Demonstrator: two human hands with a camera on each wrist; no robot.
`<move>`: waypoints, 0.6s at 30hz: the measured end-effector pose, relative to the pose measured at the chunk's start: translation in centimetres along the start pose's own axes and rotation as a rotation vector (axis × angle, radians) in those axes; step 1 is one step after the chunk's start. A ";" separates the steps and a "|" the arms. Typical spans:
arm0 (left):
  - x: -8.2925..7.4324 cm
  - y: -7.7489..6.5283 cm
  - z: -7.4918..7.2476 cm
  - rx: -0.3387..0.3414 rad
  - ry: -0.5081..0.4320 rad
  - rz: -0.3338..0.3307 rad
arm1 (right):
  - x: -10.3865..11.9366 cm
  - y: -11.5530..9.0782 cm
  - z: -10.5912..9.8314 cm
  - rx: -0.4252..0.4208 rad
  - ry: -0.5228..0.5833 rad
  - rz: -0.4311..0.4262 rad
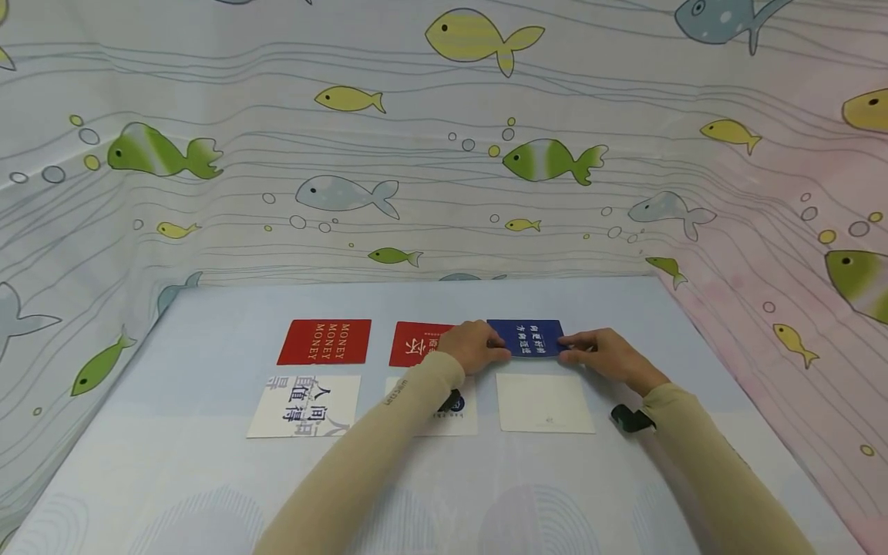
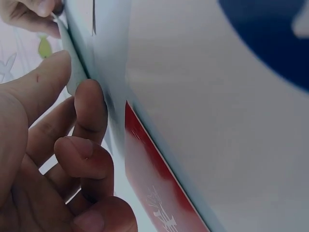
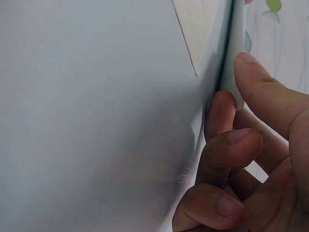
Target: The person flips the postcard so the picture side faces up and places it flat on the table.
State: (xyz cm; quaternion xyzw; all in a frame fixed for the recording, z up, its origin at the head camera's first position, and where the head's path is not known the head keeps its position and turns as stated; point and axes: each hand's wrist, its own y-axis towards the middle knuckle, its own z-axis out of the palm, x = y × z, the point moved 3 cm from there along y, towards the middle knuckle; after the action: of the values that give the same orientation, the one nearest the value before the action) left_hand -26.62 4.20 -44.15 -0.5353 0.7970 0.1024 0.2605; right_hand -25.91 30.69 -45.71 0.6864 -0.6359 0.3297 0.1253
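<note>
A dark blue card (image 1: 530, 339) with white characters is at the back right of the table, held at both sides. My left hand (image 1: 472, 347) pinches its left edge between thumb and index finger, the other fingers loosely curled. At the right edge, my right hand (image 1: 610, 358) pinches it the same way. Both wrist views show the card's pale underside (image 3: 234, 72), slightly bowed and close over the table. Left of it lies a red card (image 1: 411, 344) with white characters, partly covered by my left hand. A plain white card (image 1: 546, 405) lies just in front of the blue one.
Further left lie a red card (image 1: 326, 341) reading MONEY and a white card (image 1: 305, 408) with blue characters. A white card (image 1: 463, 424) with a blue round print is partly hidden under my left sleeve (image 1: 388, 432). A fish-patterned curtain (image 1: 416, 154) stands behind the table (image 1: 208, 478).
</note>
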 end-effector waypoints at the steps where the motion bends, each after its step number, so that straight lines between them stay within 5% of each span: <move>1: 0.0 0.0 0.0 -0.005 0.010 0.007 | 0.0 0.0 0.0 0.000 0.001 -0.009; 18: 0.5 0.1 0.1 -0.025 0.026 0.003 | 0.0 0.0 0.2 -0.023 -0.023 0.011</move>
State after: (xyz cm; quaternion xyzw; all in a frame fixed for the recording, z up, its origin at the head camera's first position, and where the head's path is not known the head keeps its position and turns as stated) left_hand -26.84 3.88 -44.56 -0.5384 0.7999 0.1056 0.2431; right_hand -25.85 30.60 -45.88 0.6852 -0.6448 0.3152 0.1240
